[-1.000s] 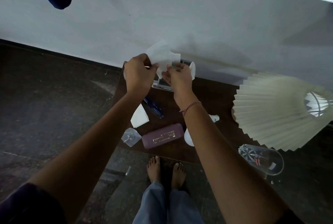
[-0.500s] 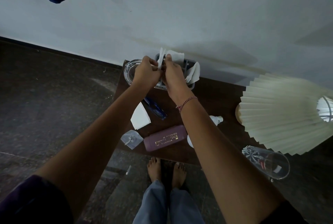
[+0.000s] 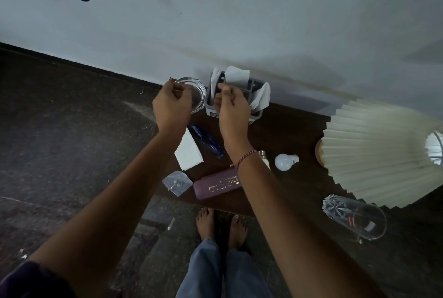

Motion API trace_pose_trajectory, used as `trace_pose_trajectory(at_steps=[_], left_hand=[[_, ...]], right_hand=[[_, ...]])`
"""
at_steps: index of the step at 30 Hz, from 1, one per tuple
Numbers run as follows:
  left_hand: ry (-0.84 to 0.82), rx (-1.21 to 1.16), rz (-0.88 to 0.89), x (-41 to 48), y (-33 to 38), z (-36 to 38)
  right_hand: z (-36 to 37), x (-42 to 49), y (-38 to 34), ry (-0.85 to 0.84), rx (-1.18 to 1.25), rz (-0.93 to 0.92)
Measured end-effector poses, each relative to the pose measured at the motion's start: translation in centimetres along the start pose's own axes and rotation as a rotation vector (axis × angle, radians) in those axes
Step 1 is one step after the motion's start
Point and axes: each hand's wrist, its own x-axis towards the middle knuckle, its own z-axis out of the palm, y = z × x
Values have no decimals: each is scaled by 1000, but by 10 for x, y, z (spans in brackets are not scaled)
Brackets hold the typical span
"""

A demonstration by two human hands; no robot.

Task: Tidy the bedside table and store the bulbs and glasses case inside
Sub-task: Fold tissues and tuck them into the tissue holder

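Dark sleeves (image 3: 28, 281), red thread bracelet (image 3: 243, 157) on right wrist, blue jeans (image 3: 215, 271), bare feet (image 3: 206, 223).

We are looking down at a pale grey painted wall (image 3: 263, 22) meeting a dark speckled stone floor (image 3: 60, 142) along a black skirting strip (image 3: 84, 67). A dark brown wooden worktop (image 3: 287, 130) is standing against the wall, and a cream pleated lampshade (image 3: 374, 154) is spreading over its right end.

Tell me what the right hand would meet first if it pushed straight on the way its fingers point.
Most likely the grey organiser, at its near wall, just ahead of the right hand; the white tissue sits farther in. Depth is unclear.
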Motion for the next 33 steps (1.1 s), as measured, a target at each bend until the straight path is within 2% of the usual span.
trace_pose_trajectory(at_steps=[5,8,11,14,18,22,33], left_hand=[[44,130,-111,2,-31,-17],[-89,226,-226,7,-55,-23],[-224,111,-459,8,-75,-24],[-226,72,-572,5,-85,-23],[-205,11,-597,5,-94,-19],[-164,-62,-624,10,-100,-16],[-129,-118,-554,6,-93,-27]], right_hand=[[15,-27,18,-113,-76,-37],[25,-40,34,-240,-248,23],[30,-52,53,-428,-445,143],[30,-58,66,-489,-519,220],[33,-58,76,-498,-546,293],[41,-57,79,-501,-533,289],[57,-51,75,-515,-432,290]])
